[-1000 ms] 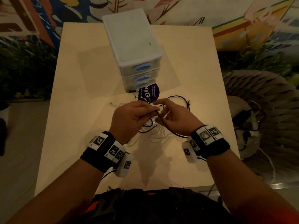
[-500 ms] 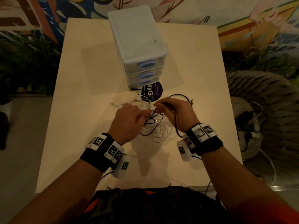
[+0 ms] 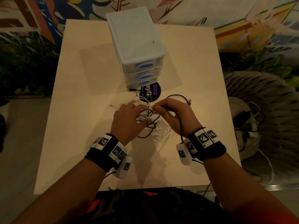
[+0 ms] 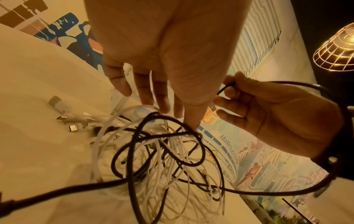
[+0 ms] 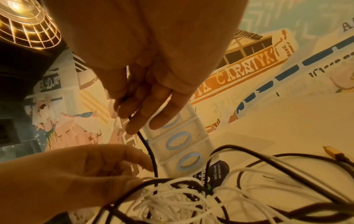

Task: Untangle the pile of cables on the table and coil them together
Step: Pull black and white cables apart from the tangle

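A tangle of thin white cables (image 3: 160, 131) and black cables (image 3: 145, 136) lies on the pale table (image 3: 80, 126) between my hands. My right hand (image 3: 160, 109) pinches one black cable (image 3: 179, 120) between thumb and fingers just above the pile; that cable loops back past my right wrist. The right wrist view shows the pinch (image 5: 132, 119) with the cable hanging down from it. My left hand (image 3: 142, 120) reaches into the tangle (image 4: 162, 159) with fairly straight fingers (image 4: 162, 104), the thumb touching a black loop, gripping nothing that I can see.
A white three-drawer box (image 3: 137, 46) stands behind the pile, with a round purple sticker (image 3: 153, 92) at its foot. Loose white plugs (image 3: 114, 105) lie left of the tangle and a gold plug (image 3: 190, 101) to the right. A woven chair and power strip (image 3: 247, 125) sit off the table's right edge.
My left hand has let go of the white cable it pinched, dropped to the pile and spread its fingers. The right hand keeps its pinch on the black cable and has sunk slightly.
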Motion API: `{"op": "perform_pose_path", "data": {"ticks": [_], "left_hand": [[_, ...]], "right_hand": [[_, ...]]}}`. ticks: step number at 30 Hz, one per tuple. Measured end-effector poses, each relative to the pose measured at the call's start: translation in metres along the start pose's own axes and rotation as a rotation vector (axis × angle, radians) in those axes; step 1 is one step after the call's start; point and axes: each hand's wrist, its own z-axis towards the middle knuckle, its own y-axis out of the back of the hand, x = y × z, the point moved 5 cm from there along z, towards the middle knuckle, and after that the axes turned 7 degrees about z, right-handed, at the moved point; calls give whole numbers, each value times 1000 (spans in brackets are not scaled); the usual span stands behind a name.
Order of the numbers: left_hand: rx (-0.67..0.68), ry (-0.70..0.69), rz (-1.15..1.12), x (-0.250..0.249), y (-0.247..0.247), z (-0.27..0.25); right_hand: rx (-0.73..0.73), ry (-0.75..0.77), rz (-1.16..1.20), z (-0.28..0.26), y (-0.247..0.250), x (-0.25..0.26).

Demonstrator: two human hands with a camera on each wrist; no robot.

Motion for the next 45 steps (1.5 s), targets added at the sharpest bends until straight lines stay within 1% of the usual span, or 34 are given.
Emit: {"op": "perform_pose_path", "data": {"ticks": [2, 4, 6, 9, 11, 15, 18, 20, 22, 24, 27, 28, 31, 34, 36, 38, 40, 41, 43, 44, 45], "left_hand": [[-18, -10, 52, 1, -4, 0], [-36, 9, 95, 2, -4, 0], [-29, 29, 108, 4, -2, -2], [-16, -1, 137, 5, 1, -4], [-8, -30, 176, 4, 2, -5], [73, -92, 314, 1, -3, -7], [104, -66, 331, 3, -4, -4], [64, -52, 319, 6, 0, -1], [36, -83, 288, 9, 1, -2], [61, -128, 202, 10, -1, -4], [99, -103, -2, 8, -3, -1], [108, -103, -27, 7, -4, 1], [130, -155, 43, 2, -5, 5], [157, -153, 62, -1, -2, 11], [136, -158, 66, -2, 1, 14], [70, -195, 91, -3, 4, 14], [4, -244, 128, -6, 6, 11], [-19, -274, 146, -7, 7, 10], [-51, -337, 163, -11, 7, 8], [-60, -360, 165, -13, 8, 8], [-70, -381, 173, -14, 8, 8]], "right_hand": [[9, 21, -18, -2, 1, 3], [-15, 19, -18, -4, 5, 2], [-95, -6, 8, -4, 13, -4], [-231, -92, 29, -6, 25, -18], [-248, -122, 21, -8, 28, -22], [-172, -88, 107, -8, 20, -11], [-70, -75, 129, -9, 16, -3], [2, -94, 135, -13, 18, -3], [30, -106, 133, -19, 23, -6], [37, -109, 136, -25, 27, -8], [75, -121, 165, -32, 23, -8], [106, -120, 169, -33, 19, -5], [206, -88, 170, -35, 9, 4], [277, -60, 156, -36, 3, 6], [324, -114, 166, -39, 0, -1], [342, -200, 277, -40, 0, -7], [310, -245, 436, -37, 3, -9], [267, -272, 490, -33, 5, -9], [144, -377, 482, -21, 9, -14], [103, -445, 418, -14, 10, -19], [101, -499, 308, -7, 9, -23]]}}
